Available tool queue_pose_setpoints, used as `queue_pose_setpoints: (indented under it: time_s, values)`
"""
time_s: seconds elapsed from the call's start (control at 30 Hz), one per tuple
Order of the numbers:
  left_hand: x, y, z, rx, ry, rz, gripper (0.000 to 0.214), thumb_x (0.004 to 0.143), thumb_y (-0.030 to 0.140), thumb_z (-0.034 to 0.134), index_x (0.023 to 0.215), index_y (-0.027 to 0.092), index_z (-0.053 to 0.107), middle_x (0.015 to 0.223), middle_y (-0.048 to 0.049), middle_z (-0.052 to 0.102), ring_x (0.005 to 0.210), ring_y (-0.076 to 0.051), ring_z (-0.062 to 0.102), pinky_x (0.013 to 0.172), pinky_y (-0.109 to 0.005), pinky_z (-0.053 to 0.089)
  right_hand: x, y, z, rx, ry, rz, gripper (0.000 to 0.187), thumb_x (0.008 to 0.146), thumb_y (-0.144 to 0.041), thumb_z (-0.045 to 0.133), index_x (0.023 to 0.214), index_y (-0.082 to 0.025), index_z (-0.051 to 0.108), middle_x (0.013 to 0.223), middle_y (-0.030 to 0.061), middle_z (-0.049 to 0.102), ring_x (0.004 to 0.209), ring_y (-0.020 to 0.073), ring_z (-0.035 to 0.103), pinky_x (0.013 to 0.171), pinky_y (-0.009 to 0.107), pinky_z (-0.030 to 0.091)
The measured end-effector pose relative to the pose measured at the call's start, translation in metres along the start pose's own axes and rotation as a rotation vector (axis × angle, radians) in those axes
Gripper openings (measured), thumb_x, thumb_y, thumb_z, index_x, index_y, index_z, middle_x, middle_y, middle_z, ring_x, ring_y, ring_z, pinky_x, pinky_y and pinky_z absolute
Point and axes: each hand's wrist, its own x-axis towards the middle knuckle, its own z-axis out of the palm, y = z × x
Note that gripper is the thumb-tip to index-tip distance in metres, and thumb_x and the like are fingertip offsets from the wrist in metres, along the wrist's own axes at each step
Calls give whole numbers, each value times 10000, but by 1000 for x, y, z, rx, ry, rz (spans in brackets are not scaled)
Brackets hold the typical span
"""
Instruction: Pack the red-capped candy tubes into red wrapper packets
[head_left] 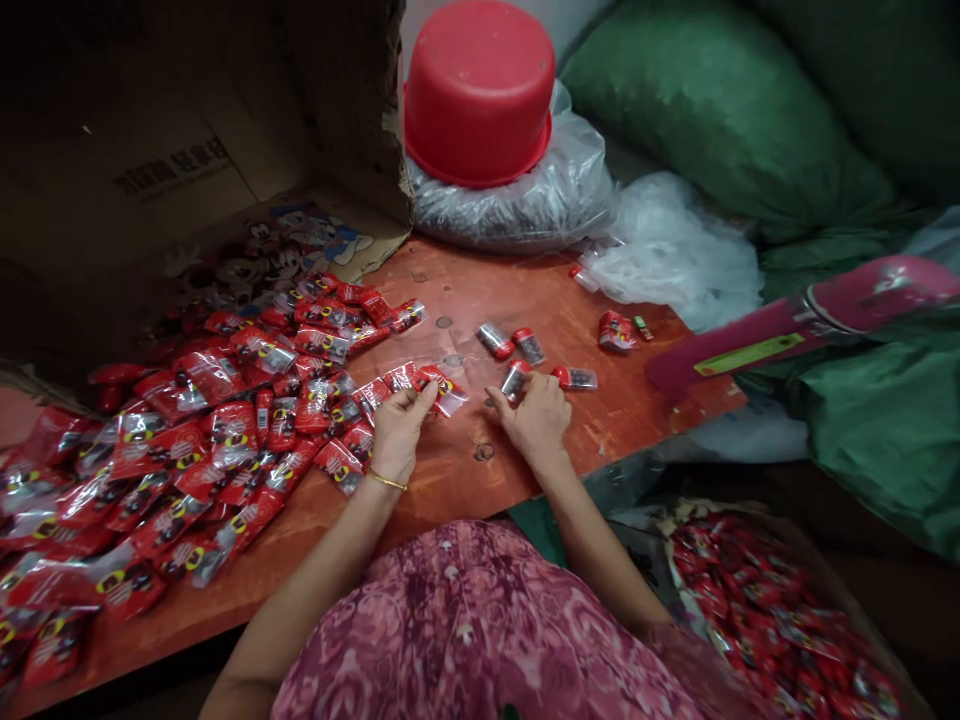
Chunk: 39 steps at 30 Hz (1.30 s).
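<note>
My left hand (397, 425) pinches a small red and clear packet (444, 388) over the red-brown table (465, 470). My right hand (534, 412) is closed on another small packet (514, 379) with a red end, close beside the left. Just beyond the right hand lie several loose small packets (529, 346) with red caps. A big heap of red packets (210, 430) spreads across the left of the table, touching the left hand's side.
An upturned red plastic basin (478, 92) sits on a clear bag of dark bits (517, 205) at the back. An open cardboard box (187, 160) stands at the left, green sacks (720, 110) at the right, a pink tool (810, 320) at the table's right edge, and a box of red packets (772, 610) below right.
</note>
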Motion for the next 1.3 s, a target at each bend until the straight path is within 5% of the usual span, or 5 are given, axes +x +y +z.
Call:
queue_pose_setpoints:
  time_s: [0.17, 0.33, 0.63, 0.87, 1.3]
  values:
    - [1, 8, 0, -51, -8, -82, 466, 385, 484, 810, 541, 137, 542, 541, 31, 574, 516, -75, 520, 546, -212, 424, 11, 2, 4, 12, -101, 3, 377, 801, -399, 483, 959, -71, 584, 837, 192, 609, 739, 289, 567, 635, 382, 404]
    - [3, 12, -2, -86, -2, -159, 495, 351, 493, 817, 572, 133, 559, 552, 23, 586, 507, -81, 529, 544, -218, 427, -2, 9, -23, 640, -220, -18, 277, 846, -323, 386, 912, -152, 594, 712, 60, 620, 633, 179, 567, 598, 295, 440]
    - [1, 3, -2, 9, -22, 99, 376, 493, 433, 786, 507, 136, 556, 486, 50, 524, 484, -49, 423, 495, -194, 316, -23, -22, -67, 1226, -662, 190, 289, 770, -438, 527, 823, -165, 606, 483, -42, 522, 372, 80, 453, 383, 198, 370]
    - [-3, 1, 0, -54, -75, 80, 366, 511, 433, 784, 559, 132, 581, 522, 47, 561, 508, -54, 473, 547, -193, 382, -24, -29, -49, 1431, -699, 301, 328, 771, -473, 531, 871, -167, 596, 532, -57, 521, 330, 46, 384, 379, 207, 418]
    - [-11, 5, 8, -286, -157, -164, 395, 404, 366, 846, 630, 117, 640, 609, 2, 670, 531, -74, 574, 573, -187, 459, -36, -42, -36, 1220, -516, 67, 290, 899, -406, 382, 989, -189, 552, 581, -32, 540, 414, 89, 471, 424, 220, 414]
